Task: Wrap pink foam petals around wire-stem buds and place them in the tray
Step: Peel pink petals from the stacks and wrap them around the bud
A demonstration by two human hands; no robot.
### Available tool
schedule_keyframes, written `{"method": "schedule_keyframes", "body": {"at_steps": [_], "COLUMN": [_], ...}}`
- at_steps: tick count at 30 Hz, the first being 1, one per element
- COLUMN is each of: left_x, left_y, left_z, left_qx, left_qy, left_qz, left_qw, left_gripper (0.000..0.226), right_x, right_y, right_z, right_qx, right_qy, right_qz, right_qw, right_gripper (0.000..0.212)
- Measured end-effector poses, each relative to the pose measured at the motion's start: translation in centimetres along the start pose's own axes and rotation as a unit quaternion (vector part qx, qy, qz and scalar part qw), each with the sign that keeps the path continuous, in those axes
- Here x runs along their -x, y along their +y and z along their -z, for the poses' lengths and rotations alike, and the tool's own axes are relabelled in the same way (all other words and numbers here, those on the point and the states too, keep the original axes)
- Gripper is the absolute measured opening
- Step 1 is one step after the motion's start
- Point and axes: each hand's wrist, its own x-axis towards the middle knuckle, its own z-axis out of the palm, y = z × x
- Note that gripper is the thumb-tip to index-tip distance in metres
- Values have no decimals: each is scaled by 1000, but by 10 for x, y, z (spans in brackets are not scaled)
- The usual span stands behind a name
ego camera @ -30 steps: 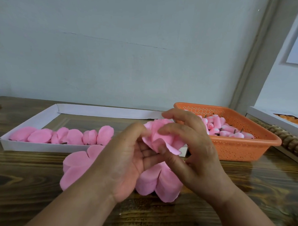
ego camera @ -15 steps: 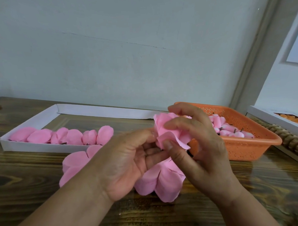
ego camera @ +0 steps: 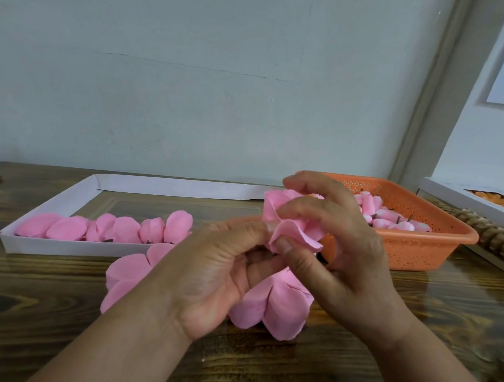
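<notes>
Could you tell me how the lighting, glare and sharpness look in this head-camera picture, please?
Head view: soft, even light with no hard shadows; a pale sheen of glare on the wooden table at right; wide-angle bending tilts the wall corner; the left hand, right hand and the petal they pinch look slightly soft, the orange basket clearer.

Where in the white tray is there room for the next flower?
The white tray is bare behind the row of wrapped flowers, up to its far wall, and towards its right end. Its front left is crowded with that row. The orange basket is full of buds.
</notes>
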Motion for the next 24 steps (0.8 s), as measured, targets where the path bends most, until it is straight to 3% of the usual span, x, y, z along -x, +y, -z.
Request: {"method": "schedule_keyframes", "body": {"at_steps": [7,12,18,24], "left_x": [-1,-1,-2,0], "left_y": [1,0,-1,2], "left_z": [-2,-1,-1,2], "left_qx": [-3,2,-33,-28], "left_qy": [24,61,71,37], "left_qz": [10,35,38,10], "left_qw": [1000,998,996,999], "left_gripper": [28,16,9,10], "right_x": [1,1,1,1], "right_y": [0,2,7,8], "right_z": [-2,-3,0,-2], "right_qx": [5,11,40,7], "right_qy": [5,-12,-52,-30], "right_qz": [5,25,22,-6], "right_qw": [1000,1000,998,1000], "right_gripper": [18,34,14,20]}}
